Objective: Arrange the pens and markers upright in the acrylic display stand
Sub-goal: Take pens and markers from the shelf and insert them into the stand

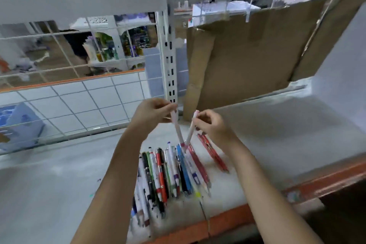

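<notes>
1. Two bare arms reach out over the grey shelf top (59,184); the left hand (152,112) pinches the top of a thin white pen (176,128); the right hand (208,123) pinches a second white pen (190,132).
2. Both pens point down, tips close together, above the row of colourful plastic pens (170,172) lying flat.
3. I can't see any clear stand.
4. Pens look light, stiff and smooth; best to hold them near the middle so they don't slip.

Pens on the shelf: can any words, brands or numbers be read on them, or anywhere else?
None can be read.
Coloured pens lying on the grey shelf: printed marks, too blurred.
Brown cardboard box: no text shows.
Two white pens in the hands: nothing legible.
</notes>
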Demonstrator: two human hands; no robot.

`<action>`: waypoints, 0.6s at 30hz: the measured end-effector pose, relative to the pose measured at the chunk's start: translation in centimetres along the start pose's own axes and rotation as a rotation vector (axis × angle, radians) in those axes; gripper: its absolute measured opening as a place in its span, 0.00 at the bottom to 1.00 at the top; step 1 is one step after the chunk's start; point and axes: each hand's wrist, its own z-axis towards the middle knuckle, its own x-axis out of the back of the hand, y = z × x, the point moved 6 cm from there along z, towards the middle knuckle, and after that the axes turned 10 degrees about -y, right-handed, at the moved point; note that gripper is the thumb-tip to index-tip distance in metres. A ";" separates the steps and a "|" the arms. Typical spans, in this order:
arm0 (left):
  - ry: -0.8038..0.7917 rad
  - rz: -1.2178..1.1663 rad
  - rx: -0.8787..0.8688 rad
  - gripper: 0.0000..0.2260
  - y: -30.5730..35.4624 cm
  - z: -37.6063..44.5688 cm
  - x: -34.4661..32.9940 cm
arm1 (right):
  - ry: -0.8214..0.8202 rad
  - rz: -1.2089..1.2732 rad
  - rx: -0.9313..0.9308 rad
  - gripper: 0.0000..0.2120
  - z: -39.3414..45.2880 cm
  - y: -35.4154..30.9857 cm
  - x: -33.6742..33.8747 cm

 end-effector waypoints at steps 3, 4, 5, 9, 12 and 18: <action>-0.030 0.041 -0.090 0.05 3.0 0.8 -3.9 | 0.116 0.022 0.036 0.06 -2.4 -0.3 4.4; -0.049 0.054 -0.109 0.05 3.9 1.1 -5.5 | 0.148 0.054 0.055 0.06 -3.4 -0.3 5.9; -0.069 0.055 -0.124 0.05 4.7 1.2 -7.3 | 0.180 0.077 0.065 0.05 -4.5 -0.2 7.5; -0.153 0.100 -0.238 0.06 8.2 1.5 -15.3 | 0.286 0.049 0.078 0.02 -9.0 0.4 14.4; -0.236 0.081 -0.312 0.06 10.4 1.4 -21.7 | 0.330 -0.022 0.059 0.03 -12.4 1.7 20.0; -0.300 0.037 -0.373 0.05 14.3 1.4 -34.5 | 0.435 -0.064 0.056 0.03 -19.2 4.9 30.9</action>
